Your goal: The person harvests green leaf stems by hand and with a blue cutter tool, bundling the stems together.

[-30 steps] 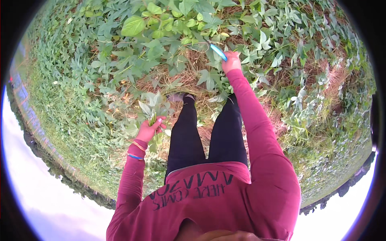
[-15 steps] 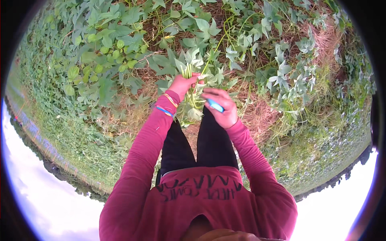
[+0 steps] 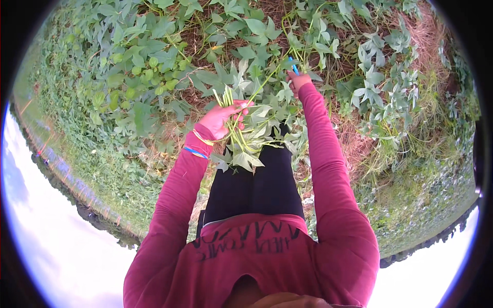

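Note:
My left hand [image 3: 217, 122] is closed around a bunch of leafy vine cuttings [image 3: 247, 161]. Their pale cut stems poke up past the thumb, and the lobed leaves hang down over my thighs. One long green vine [image 3: 268, 79] slants from this hand up and to the right, into the growing plants. Stretched out farther ahead, my right hand [image 3: 300, 83] is closed on a slim blue tool [image 3: 294, 68], which points away from me beside that vine's far part. Leaves partly cover the tool's tip, so I cannot tell its exact kind.
Dense lobed-leaf vines [image 3: 149, 46] spread ahead and to both sides. Rounder light-green leaves [image 3: 149, 72] grow among them at the left. Dry brown straw [image 3: 349, 143] shows between the plants at the right. My legs in black trousers [image 3: 251, 192] are just below the cuttings.
My right hand has moved from beside the bunch, away and to the right, taking the blue tool along. My left hand has shifted slightly left and nearer, and its cuttings are more spread out.

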Motion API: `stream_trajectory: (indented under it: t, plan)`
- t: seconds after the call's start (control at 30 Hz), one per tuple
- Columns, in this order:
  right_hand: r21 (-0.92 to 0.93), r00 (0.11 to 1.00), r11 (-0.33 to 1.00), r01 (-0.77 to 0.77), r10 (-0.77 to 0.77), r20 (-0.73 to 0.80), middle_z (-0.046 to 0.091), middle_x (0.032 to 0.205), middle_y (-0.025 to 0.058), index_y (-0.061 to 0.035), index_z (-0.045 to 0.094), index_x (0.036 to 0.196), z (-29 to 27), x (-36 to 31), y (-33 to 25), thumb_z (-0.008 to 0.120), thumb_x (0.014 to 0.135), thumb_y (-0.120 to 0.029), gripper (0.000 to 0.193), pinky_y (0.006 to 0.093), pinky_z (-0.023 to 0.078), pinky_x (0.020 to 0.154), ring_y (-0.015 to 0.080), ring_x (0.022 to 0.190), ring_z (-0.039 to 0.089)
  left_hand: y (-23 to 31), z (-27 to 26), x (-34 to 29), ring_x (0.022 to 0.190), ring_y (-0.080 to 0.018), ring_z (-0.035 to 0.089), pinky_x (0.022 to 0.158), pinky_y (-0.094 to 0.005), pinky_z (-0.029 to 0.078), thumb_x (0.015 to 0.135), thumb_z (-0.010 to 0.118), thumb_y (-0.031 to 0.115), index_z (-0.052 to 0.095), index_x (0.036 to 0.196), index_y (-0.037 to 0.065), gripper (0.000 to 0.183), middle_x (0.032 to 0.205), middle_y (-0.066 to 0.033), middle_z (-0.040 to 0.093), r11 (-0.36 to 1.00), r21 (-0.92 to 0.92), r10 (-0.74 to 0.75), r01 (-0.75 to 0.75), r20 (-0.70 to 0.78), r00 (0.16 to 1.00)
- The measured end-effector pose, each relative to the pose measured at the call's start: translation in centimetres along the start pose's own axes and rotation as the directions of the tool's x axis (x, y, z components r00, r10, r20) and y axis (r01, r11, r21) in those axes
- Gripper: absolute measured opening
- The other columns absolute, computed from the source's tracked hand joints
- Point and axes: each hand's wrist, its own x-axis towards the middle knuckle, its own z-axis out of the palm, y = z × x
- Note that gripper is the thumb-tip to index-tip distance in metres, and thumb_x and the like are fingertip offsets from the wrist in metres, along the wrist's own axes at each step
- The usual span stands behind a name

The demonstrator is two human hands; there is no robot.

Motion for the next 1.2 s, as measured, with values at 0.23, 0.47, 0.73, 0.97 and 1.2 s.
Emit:
stream_trajectory:
  t: [0.23,0.47,0.73,0.97,1.2]
  plan:
    - [0.645,0.983,0.764,-0.015,-0.107,0.150,0.069,0.102,0.0203,0.0016,0.055,0.122,3.7,-10.0,10.2,0.061,0.097,-0.028,0.038,0.0354,0.054,0.059,0.0231,0.075,0.069,-2.6,-0.5,-3.6,0.091,-0.0113,0.062,0.067,-0.0286,0.053,0.096,0.062,0.019,0.061,0.126,0.002,0.034,0.111,-0.0061,0.067,0.968,0.244,-0.049,0.056,-0.037,0.998]
    - [0.856,0.852,0.314,0.411,-0.466,-0.238,0.069,0.091,0.0077,-0.0073,0.060,0.119,7.3,-17.6,-0.4,0.061,0.096,-0.012,0.023,0.0256,0.046,0.056,0.0100,0.061,0.053,-4.5,0.7,-3.9,0.075,-0.0085,0.052,0.066,-0.0260,0.050,0.096,0.064,0.025,0.067,0.120,0.006,0.030,0.103,-0.0033,0.069,0.915,0.404,0.005,-0.009,0.011,1.000]
    - [-0.296,0.198,0.200,0.934,-0.979,-0.036,0.069,0.084,0.0083,-0.0107,0.073,0.105,16.3,-25.0,0.9,0.065,0.068,0.010,0.043,0.0328,0.045,0.080,0.0242,0.076,0.062,0.8,-3.3,-10.9,0.108,-0.0203,0.063,0.087,-0.0354,0.055,0.102,0.053,0.028,0.049,0.140,0.006,0.044,0.125,-0.0086,0.063,0.900,0.124,0.427,-0.418,-0.057,0.902]
    - [0.087,0.248,0.239,0.967,-0.960,-0.127,0.065,0.088,0.0080,-0.0091,0.072,0.105,24.0,-21.9,2.0,0.068,0.079,0.003,0.029,0.0360,0.044,0.085,0.0252,0.088,0.060,2.4,-8.1,-17.9,0.088,-0.0158,0.066,0.087,-0.0293,0.052,0.101,0.056,0.024,0.061,0.126,-0.001,0.036,0.098,-0.0078,0.070,0.612,0.738,0.612,-0.285,-0.213,0.762]
    - [-0.499,0.453,0.460,0.734,-0.880,-0.146,0.066,0.095,0.0126,-0.0091,0.071,0.102,17.2,-14.6,8.3,0.067,0.079,-0.005,0.024,0.0436,0.050,0.088,0.0348,0.097,0.061,-6.2,-12.3,-14.9,0.091,-0.0205,0.067,0.090,-0.0370,0.051,0.101,0.054,0.028,0.063,0.120,-0.003,0.037,0.094,-0.0101,0.072,0.737,0.618,-0.310,0.273,-0.049,0.950]
